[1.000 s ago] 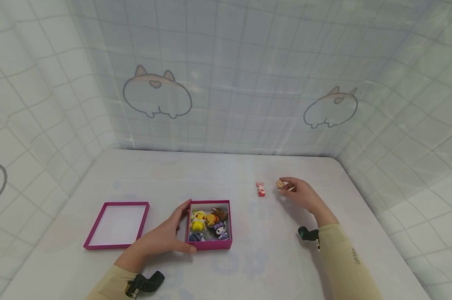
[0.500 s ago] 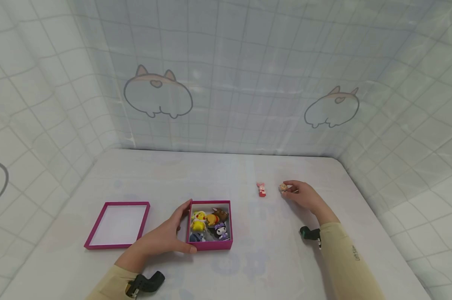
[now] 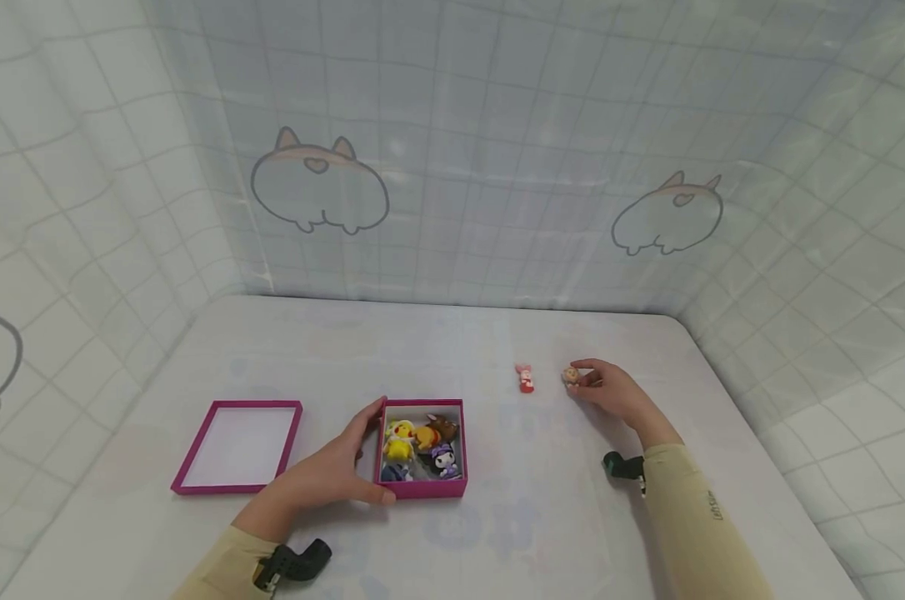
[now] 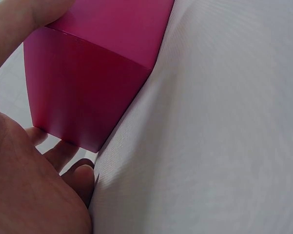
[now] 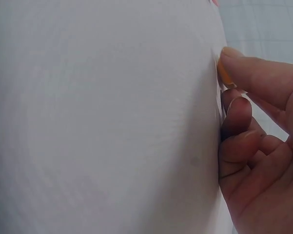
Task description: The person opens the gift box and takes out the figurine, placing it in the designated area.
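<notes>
A small tan figurine (image 3: pixel 570 376) is over on the right of the worktop (image 3: pixel 527 525), pinched between the thumb and fingertips of the right hand (image 3: pixel 610 393); that grip is together on it, and from the right wrist only an orange sliver of it shows, close by the worktop's surface. A second ago the hand held it a little higher and closer to the pink-and-red figurine (image 3: pixel 525 378); now it has come down and outward, so the gap between the two is slightly wider, though they remain near neighbours. The pink-and-red figurine itself lies where it was. Nearer the middle, the magenta box (image 3: pixel 427 490) stands uncovered in its earlier place, and the left hand (image 3: pixel 331 471) is clamped across its left side just as before, thumb on the near wall, fingers at the far corner. Inside I can make out a yellow Pikachu figurine (image 3: pixel 400 442) at the left, an orange figurine (image 3: pixel 426 437) beside a brown figurine (image 3: pixel 443 427) toward the back, a Kuromi figurine (image 3: pixel 445 460) in purple at the near right, and something dark blue in the near left corner, too small to name. Farther left the magenta-rimmed lid (image 3: pixel 231 448) lies with its white inside facing up. A pale checked curtain (image 3: pixel 497 150) with corgi drawings hangs behind.
</notes>
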Demonstrator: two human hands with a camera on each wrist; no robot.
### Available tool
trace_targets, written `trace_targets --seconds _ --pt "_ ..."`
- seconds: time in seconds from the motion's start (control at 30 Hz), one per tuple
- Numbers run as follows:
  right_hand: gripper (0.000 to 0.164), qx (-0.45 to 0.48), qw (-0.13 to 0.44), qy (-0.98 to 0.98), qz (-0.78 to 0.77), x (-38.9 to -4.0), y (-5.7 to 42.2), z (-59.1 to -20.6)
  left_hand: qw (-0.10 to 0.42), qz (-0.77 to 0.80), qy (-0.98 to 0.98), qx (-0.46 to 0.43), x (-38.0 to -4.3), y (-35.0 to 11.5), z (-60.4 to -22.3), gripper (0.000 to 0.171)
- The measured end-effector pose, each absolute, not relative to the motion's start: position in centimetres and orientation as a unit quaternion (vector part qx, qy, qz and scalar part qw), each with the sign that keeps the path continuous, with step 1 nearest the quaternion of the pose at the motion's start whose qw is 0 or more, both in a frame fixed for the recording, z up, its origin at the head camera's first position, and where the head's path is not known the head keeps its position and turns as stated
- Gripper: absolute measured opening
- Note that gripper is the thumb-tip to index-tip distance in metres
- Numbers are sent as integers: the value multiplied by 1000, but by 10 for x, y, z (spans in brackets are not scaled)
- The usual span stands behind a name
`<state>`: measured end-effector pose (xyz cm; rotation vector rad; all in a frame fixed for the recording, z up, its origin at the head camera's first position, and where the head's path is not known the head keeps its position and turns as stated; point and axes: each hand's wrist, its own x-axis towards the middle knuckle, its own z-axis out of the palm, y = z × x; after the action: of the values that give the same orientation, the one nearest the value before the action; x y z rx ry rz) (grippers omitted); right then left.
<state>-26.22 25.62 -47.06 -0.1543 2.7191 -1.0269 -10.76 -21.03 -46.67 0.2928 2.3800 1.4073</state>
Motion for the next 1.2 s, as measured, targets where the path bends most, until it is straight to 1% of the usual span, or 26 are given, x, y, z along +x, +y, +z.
trace_targets --seconds 0.47,0.6,0.8,1.0,1.2 --pt "75 -29 130 926 -354 -252 259 -459 177 488 848 111 -112 -209 -465 133" --pt "72 -28 108 927 -358 -245 262 -450 179 488 847 108 -112 -207 -463 133" --pt "68 -65 75 921 -378 -236 258 -435 179 488 848 108 -112 -205 -463 133" --pt "63 -116 52 914 -384 -224 232 -418 178 486 849 107 -113 -204 -464 134" --pt "56 -168 54 904 -389 -213 202 -401 181 489 847 109 -112 -202 -465 134"
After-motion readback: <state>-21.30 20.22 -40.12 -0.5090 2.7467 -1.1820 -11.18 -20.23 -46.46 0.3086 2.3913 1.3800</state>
